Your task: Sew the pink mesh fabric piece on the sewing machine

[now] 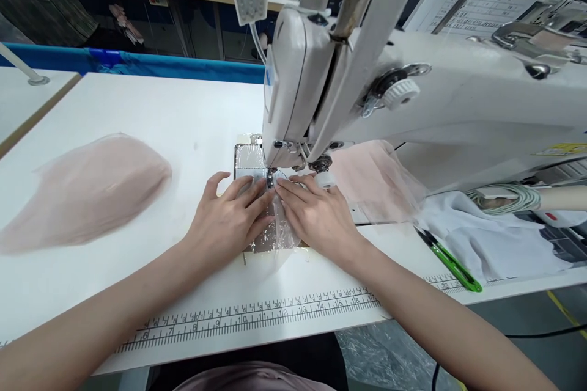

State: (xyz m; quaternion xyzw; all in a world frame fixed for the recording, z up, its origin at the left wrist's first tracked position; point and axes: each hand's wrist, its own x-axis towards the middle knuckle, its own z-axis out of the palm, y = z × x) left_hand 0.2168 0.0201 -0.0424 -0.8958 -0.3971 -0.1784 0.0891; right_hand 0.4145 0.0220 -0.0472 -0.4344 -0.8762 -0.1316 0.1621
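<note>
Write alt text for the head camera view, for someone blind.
A person's left hand and right hand flank the presser foot of a white sewing machine, with sheer material between them. Pink fabric lies left on the white table; a green-handled tool lies right.

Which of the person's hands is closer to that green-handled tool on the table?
The right hand. It lies left of the green-handled tool; the left hand is farther left, on the presser foot's other side.

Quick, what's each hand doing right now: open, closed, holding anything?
Left hand: open, palm down, beside the presser foot.
Right hand: open, palm down at the sheer fabric; any pinch is hidden.
</note>
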